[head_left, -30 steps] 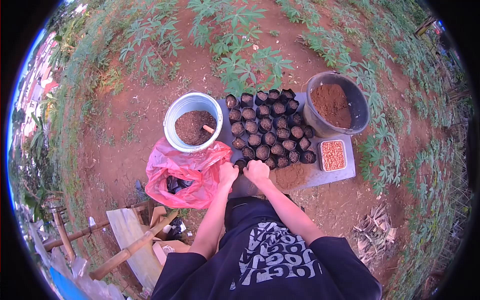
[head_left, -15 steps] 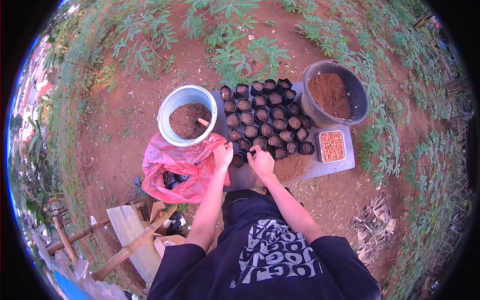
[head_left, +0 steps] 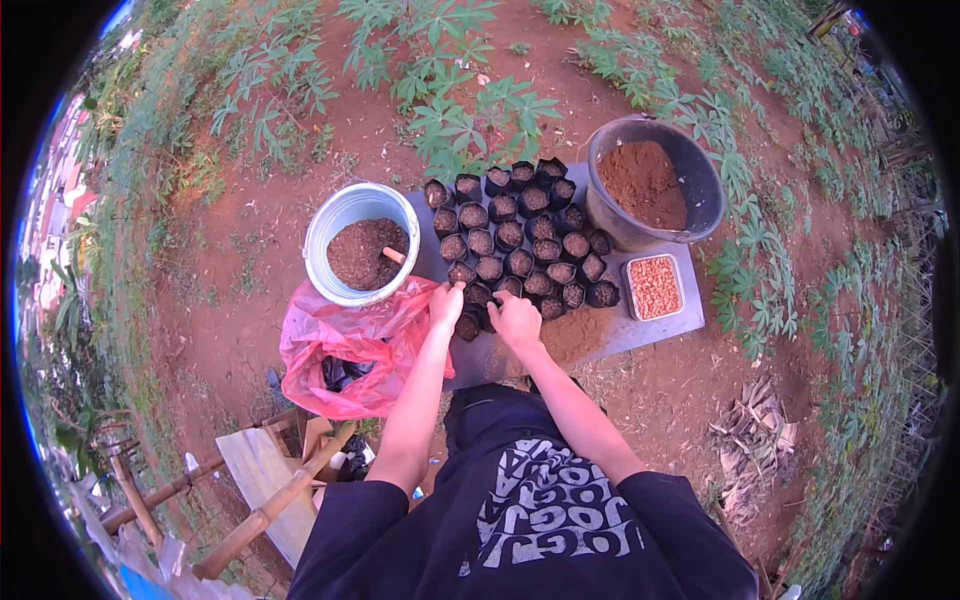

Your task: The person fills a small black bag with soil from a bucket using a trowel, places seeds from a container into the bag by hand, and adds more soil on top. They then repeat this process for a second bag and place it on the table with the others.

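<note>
Centrally, black bags (head_left: 508, 236) stood mostly upright in close rows on the surface (head_left: 640, 336), mouths upward, long axes roughly vertical; thin-walled and crinkled, they contained brown soil (head_left: 519, 262). The left hand (head_left: 446, 304) and right hand (head_left: 516, 319), partly curled, were at the near-left bags; whether either gripped one could not be told.

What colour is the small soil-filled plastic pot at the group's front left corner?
The soil-filled plastic pot is black, in the head view.

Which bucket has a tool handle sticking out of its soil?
The pale blue bucket on the left, beside the pink bag: an orange-brown tool handle juts from its soil. The dark bucket on the right shows none.
</note>
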The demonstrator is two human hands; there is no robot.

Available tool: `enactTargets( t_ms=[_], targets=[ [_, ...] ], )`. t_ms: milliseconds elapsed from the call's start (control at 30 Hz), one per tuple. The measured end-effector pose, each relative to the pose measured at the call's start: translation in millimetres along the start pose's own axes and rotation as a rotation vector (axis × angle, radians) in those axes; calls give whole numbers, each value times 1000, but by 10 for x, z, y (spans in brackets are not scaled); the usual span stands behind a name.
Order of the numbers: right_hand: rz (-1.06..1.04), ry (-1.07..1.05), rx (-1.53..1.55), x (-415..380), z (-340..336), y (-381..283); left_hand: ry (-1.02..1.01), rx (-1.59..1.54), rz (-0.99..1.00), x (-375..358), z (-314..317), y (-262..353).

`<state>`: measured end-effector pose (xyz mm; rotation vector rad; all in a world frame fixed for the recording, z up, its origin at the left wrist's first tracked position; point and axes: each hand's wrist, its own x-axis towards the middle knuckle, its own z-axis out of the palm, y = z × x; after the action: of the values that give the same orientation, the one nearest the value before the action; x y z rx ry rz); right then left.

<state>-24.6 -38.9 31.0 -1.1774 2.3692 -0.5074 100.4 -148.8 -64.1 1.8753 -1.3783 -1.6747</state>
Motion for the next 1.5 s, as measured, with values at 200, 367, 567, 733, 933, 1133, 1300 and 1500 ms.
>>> enactTargets(
  t_ms=[200,367,567,733,933,1133,1300,1500],
  targets=[
    [6,-46,-33,79,-41,-32,23,161,103,-284,-47,53],
    [-27,-25,-56,115,-11,-56,120,279,251,-443,-99,174],
    [-45,-12,-32,165,36,-148,256,374,260,-594,-185,254],
    [-83,-86,-38,251,94,-194,185,431,62,-657,-297,320],
    [-125,-174,143,275,-51,-176,79,355,142,-333,-303,29],
    [22,-115,175,-80,-306,114,-19,261,283,-155,-306,-88],
    [88,-86,195,-265,-253,213,0,260,292,-264,-321,-23],
    [238,-24,129,42,-366,198,285,403,458,-561,-191,175]
  ],
)
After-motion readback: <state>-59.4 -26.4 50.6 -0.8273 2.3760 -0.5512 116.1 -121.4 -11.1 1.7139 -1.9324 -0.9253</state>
